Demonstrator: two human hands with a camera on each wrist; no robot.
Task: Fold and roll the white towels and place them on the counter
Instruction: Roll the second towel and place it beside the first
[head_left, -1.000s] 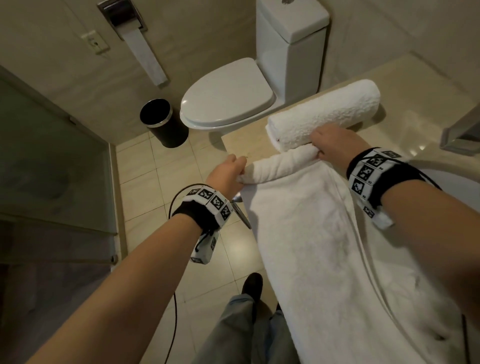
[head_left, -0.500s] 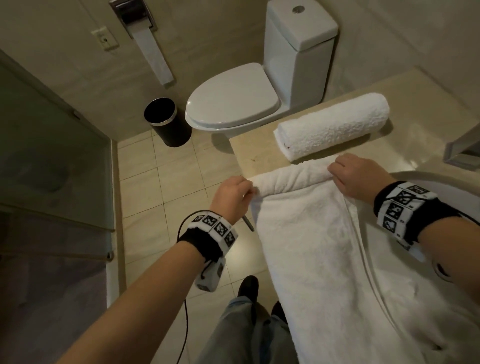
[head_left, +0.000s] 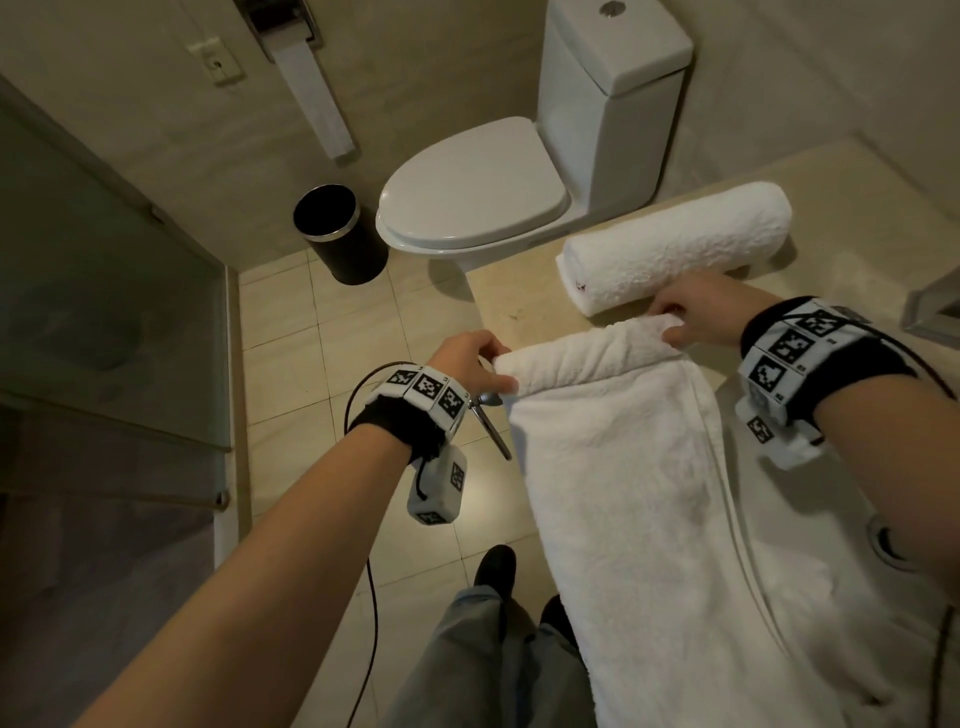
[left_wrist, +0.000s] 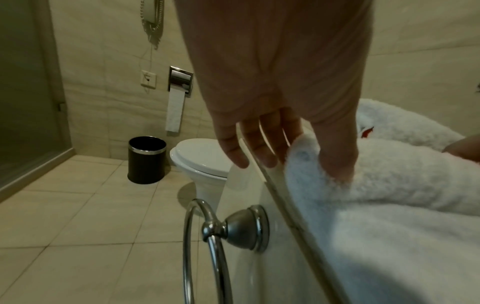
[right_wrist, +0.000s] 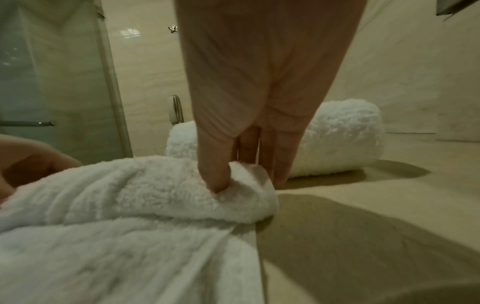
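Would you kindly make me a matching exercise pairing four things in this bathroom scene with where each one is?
Things:
1. rolled towel
2. flat towel
3. black bin
4. towel ring

Places:
A. on the floor beside the toilet
B. mounted on the counter's side
C. finished, lying across the counter at the back
D. its far end pinched by the left hand and right hand

Pairs: 1-C, 2-D, 3-A, 4-B
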